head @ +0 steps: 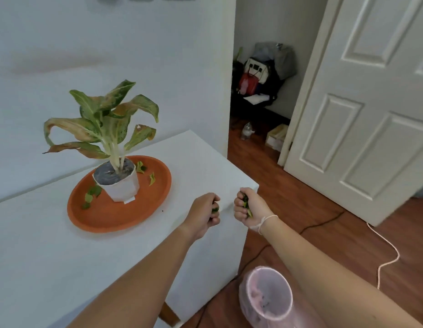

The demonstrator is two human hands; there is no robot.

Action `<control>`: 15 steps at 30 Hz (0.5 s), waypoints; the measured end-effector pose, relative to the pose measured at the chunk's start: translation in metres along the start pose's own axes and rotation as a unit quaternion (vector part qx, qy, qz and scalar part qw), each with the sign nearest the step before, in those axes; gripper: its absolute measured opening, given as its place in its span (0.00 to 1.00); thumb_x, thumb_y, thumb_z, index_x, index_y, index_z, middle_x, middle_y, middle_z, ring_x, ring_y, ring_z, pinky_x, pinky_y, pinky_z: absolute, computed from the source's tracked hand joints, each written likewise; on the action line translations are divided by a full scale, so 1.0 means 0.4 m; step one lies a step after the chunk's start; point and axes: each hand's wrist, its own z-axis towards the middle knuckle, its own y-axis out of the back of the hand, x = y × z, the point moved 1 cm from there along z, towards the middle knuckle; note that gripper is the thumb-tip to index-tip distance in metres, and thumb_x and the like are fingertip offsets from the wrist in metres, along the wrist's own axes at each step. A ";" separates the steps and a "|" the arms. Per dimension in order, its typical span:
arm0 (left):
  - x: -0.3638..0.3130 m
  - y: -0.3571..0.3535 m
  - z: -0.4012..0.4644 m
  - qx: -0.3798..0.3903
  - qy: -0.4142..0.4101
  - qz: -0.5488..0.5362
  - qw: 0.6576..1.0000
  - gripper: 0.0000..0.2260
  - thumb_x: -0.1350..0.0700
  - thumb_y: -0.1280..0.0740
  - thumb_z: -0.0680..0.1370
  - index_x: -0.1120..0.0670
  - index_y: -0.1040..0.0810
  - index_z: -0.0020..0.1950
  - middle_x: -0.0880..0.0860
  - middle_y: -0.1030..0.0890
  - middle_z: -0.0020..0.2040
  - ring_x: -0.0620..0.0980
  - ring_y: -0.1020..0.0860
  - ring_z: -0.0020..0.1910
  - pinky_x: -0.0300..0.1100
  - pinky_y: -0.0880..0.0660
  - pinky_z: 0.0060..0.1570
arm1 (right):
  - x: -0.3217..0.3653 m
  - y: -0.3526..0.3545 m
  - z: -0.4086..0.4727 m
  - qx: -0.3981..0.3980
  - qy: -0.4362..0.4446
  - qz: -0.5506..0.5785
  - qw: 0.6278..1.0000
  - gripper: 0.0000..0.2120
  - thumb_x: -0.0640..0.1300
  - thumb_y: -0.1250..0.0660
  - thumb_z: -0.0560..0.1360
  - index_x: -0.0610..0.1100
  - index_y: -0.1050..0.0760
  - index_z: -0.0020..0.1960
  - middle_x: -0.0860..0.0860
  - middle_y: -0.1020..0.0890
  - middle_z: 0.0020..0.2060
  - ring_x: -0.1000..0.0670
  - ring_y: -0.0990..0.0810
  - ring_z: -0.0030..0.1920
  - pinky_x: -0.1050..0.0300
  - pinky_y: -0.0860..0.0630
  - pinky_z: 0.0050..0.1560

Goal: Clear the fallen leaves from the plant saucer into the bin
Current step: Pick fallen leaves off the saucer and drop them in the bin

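Nearest, on the wood floor by the table corner, stood the bin (267, 295), pink liner, open mouth, w/ what looked like a few bits already inside, tho blurry. Above and beyond it both fists hung over the table (51, 256) edge, not over the bin yet. Left hand (205, 215) was curled tight round a bit of green leaf; right hand (248, 208) likewise clenched on a bunch of leaves, green poking out btwn the fingers. Further back sat the orange saucer (106, 221) w/ the white pot (121, 183) and plant on it. Leaves left in saucer (93, 194): approx 3 on the left side by the pot, plus a couple on the far right side. So judged roughly halfway: two handfuls picked, not dumped; at least one more pass reqd.
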 end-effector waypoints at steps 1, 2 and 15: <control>0.005 -0.028 0.009 0.013 0.007 0.005 1.000 0.08 0.60 0.46 0.75 0.53 0.36 0.35 0.50 0.41 0.28 0.46 0.44 0.25 0.38 0.43 0.25 | 0.014 0.028 -0.005 -0.009 0.007 0.005 1.000 0.16 0.45 0.45 0.77 0.45 0.39 0.31 0.52 0.36 0.21 0.55 0.44 0.17 0.67 0.46 0.18; 0.009 -0.066 0.022 0.026 0.015 0.012 0.999 0.09 0.60 0.47 0.75 0.53 0.38 0.34 0.50 0.41 0.28 0.46 0.44 0.25 0.38 0.44 0.26 | 0.034 0.065 -0.007 -0.017 0.016 0.012 1.000 0.16 0.45 0.45 0.77 0.45 0.39 0.31 0.52 0.36 0.21 0.55 0.43 0.17 0.66 0.47 0.18; 0.171 -0.392 0.175 0.078 0.138 0.085 0.984 0.09 0.57 0.47 0.75 0.53 0.34 0.34 0.47 0.37 0.24 0.45 0.41 0.23 0.36 0.41 0.23 | 0.082 0.443 0.025 -0.138 -0.009 0.026 0.990 0.19 0.49 0.46 0.80 0.44 0.37 0.32 0.51 0.37 0.23 0.55 0.43 0.17 0.64 0.46 0.18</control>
